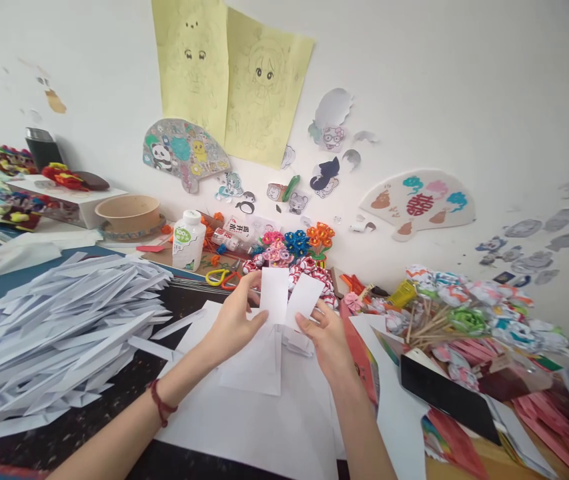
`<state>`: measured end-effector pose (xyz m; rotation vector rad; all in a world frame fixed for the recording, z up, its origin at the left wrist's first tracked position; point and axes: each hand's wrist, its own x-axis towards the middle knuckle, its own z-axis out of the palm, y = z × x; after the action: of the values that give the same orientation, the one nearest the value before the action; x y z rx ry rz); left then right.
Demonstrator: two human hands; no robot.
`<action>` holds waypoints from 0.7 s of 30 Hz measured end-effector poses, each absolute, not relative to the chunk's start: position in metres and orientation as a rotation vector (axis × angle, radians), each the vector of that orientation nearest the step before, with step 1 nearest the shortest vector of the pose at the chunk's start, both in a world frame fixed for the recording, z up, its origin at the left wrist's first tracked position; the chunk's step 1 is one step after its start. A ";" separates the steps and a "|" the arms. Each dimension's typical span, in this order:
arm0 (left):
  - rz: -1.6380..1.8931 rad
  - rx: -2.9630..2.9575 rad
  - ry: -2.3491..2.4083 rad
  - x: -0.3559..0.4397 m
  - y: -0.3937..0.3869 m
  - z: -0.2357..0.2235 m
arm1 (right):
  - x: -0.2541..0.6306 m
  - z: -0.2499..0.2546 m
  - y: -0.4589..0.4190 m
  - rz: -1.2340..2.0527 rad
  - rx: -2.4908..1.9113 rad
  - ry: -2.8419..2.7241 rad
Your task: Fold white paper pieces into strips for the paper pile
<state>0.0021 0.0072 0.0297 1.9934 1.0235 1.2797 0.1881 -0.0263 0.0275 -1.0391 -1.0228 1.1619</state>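
Between thumb and fingers, my left hand (237,317) holds a small white paper rectangle (275,293) upright. My right hand (323,332) pinches another white paper piece (304,298), which leans to the right. The two pieces nearly meet at their lower ends. Beneath them lies a larger white sheet (254,363), with some small folded paper (298,343) by its right edge. All of this is over big white sheets (244,433) on the dark tabletop. A red cord bracelet (161,403) is on my left wrist.
A large heap of folded white paper strips (54,333) spreads over the left. A white bottle (187,240), yellow-handled scissors (217,276) and a round tan bowl (129,212) stand behind. On the right lie a black phone (447,400) and wrapped lollipops (469,300).
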 end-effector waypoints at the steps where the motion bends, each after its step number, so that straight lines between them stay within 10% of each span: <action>1: 1.321 2.146 1.029 0.002 0.005 0.033 | 0.188 0.029 -0.027 1.171 -1.020 -0.998; 21: 1.296 2.584 1.127 0.002 0.003 0.034 | 0.185 0.017 -0.023 1.087 -1.237 -1.081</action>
<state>0.0022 0.0026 0.0341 2.5842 1.1274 1.2958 0.1854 -0.0226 0.0165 -1.2374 -1.0808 1.0875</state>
